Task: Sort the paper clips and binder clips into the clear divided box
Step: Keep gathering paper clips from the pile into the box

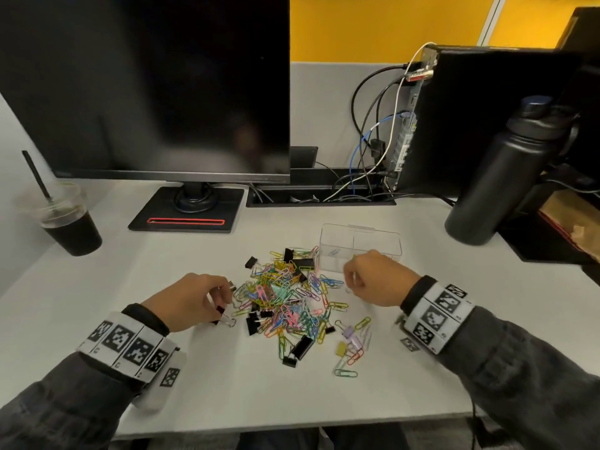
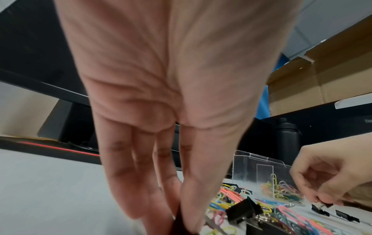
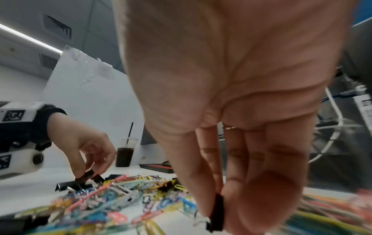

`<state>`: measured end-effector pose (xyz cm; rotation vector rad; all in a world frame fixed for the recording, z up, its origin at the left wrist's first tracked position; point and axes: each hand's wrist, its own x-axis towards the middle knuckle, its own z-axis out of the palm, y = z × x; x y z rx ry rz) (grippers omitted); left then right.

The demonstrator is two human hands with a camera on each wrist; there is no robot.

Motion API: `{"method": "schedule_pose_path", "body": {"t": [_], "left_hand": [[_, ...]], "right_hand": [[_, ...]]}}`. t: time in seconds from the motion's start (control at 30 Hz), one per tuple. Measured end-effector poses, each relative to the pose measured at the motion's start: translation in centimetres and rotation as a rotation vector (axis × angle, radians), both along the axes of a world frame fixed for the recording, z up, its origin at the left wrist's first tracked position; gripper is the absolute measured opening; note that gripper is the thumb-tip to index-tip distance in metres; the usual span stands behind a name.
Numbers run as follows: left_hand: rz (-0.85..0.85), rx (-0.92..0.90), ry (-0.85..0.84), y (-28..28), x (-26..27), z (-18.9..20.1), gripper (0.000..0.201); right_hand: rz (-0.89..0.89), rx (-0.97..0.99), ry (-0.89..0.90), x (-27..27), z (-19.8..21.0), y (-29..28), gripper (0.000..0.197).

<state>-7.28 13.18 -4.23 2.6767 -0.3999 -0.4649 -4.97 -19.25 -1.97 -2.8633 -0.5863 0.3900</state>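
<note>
Fingers [image 3: 203, 182] of right hand [image 1: 378, 280] pinching black binder clip [image 3: 216, 213], beside clear box [image 1: 360, 246]

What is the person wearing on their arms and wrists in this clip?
Both arms are in dark grey sleeves with black cuffs. Each wrist carries a white band of square black-and-white markers; the right wrist's band looks the same. A white camera housing hangs under the left band. The hands are bare.

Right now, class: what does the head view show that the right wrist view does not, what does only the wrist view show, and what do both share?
Only the head view shows the clear divided box, the black bottle and the monitor.

Only the right wrist view shows the black binder clip pinched in the right hand.

Both show the clip pile, the iced drink and the left hand.
</note>
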Motion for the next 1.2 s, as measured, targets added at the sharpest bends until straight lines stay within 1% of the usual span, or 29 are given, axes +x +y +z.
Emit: {"method": "schedule_pose_path", "body": {"t": [0.1, 0.17, 0.23, 0.27, 0.33, 0.4, 0.5, 0.6, 0.73, 0.83, 0.93, 1.07, 1.1, 1.2], "left_hand": [[0.011, 0.024, -0.028, -0.1, 0.0, 0.0, 0.032], [0.011, 0.098, -0.113, -0.5, -0.1, 0.2, 0.025], [0.017, 0.15, -0.208, -1.4, -0.7, 0.5, 0.016], [0.012, 0.16, -0.225, -2.1, -1.1, 0.7, 0.017], [-0.011, 0.197, -0.193, -3.5, -1.8, 0.8, 0.029], [-0.048, 0.238, -0.164, -4.4, -2.1, 0.5, 0.036], [-0.058, 0.279, -0.174, -4.6, -2.2, 0.0, 0.035], [-0.051, 0.282, -0.186, -4.5, -2.2, 0.0, 0.03], [-0.042, 0.256, -0.155, -4.2, -2.2, -0.1, 0.021], [-0.027, 0.253, -0.145, -4.0, -2.0, -0.2, 0.017], [-0.016, 0.223, -0.157, -3.9, -1.9, -0.3, 0.021], [-0.076, 0.144, -0.125, -4.2, -2.1, -0.6, 0.037], [-0.095, 0.141, -0.115, -4.4, -2.2, -0.6, 0.038], [-0.115, 0.159, -0.139, -4.5, -2.0, -0.5, 0.027]], "right_hand": [[-0.054, -0.104, -0.001, -0.7, -0.3, -2.0, 0.018], [-0.11, -0.132, 0.007, -0.9, -0.6, -2.8, 0.014], [-0.12, -0.143, -0.007, -0.9, -0.8, -2.8, 0.009], [-0.105, -0.128, -0.026, -0.9, -0.8, -2.5, 0.008], [-0.024, -0.04, -0.06, -1.0, -0.7, -1.2, 0.009], [0.113, 0.086, -0.052, -1.2, -0.3, 1.0, 0.01], [0.306, 0.213, 0.025, -1.5, -0.1, 4.8, 0.013], [0.392, 0.249, 0.052, -1.0, -0.7, 7.7, 0.019], [0.397, 0.191, 0.009, -0.2, -1.3, 10.3, 0.024], [0.364, 0.18, -0.017, 0.2, -1.5, 11.6, 0.025], [0.344, 0.126, -0.012, 0.5, -1.7, 12.2, 0.022], [0.36, 0.133, 0.011, 0.7, -1.9, 12.4, 0.008], [0.356, 0.14, 0.014, 0.9, -2.0, 12.3, 0.006], [0.324, 0.151, 0.013, 1.3, -2.1, 12.0, 0.014]]}}
